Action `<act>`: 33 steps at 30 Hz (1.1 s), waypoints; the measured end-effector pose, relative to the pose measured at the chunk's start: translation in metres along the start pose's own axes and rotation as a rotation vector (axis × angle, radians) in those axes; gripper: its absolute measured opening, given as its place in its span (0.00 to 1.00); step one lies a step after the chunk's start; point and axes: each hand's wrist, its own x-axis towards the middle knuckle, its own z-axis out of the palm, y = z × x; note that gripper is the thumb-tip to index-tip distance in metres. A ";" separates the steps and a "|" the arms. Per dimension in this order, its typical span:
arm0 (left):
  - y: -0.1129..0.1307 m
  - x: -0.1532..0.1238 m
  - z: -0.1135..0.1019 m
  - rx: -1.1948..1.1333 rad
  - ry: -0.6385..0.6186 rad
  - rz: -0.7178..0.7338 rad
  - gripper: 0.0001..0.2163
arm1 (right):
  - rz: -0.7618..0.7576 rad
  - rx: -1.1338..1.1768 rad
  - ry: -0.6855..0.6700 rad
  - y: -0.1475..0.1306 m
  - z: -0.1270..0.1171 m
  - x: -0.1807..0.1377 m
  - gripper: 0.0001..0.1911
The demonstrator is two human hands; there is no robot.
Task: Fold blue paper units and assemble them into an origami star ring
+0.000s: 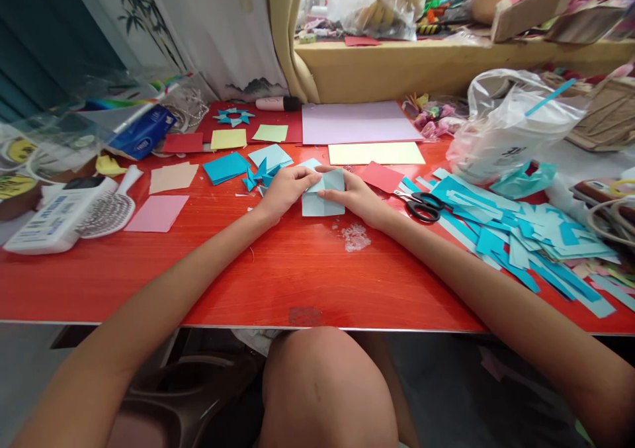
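A pale blue paper square (323, 196) lies partly folded on the red table (297, 276), in the middle. My left hand (285, 188) pinches its upper left corner, fingers closed on the fold. My right hand (353, 194) presses on its right side, fingers closed over the paper's edge. Folded blue paper pieces (260, 173) lie just left of my left hand. Black-handled scissors (424, 205) rest right of my right hand.
A heap of blue paper strips (516, 233) covers the right side. Coloured sheets, lilac (357, 122), yellow (376, 153), red (381, 176) and pink (156, 212), lie around. A hairbrush (106, 210) and white device (57, 213) sit left. A plastic bag (510, 127) stands right.
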 end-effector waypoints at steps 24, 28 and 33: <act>0.001 -0.003 0.002 -0.010 -0.002 -0.039 0.10 | 0.033 0.009 0.023 0.001 0.001 0.001 0.26; -0.001 -0.003 0.003 -0.026 0.000 -0.049 0.10 | 0.027 -0.009 0.006 0.000 0.001 0.001 0.26; -0.001 -0.003 0.005 -0.052 0.018 -0.059 0.10 | 0.016 -0.028 0.004 0.000 0.000 0.001 0.25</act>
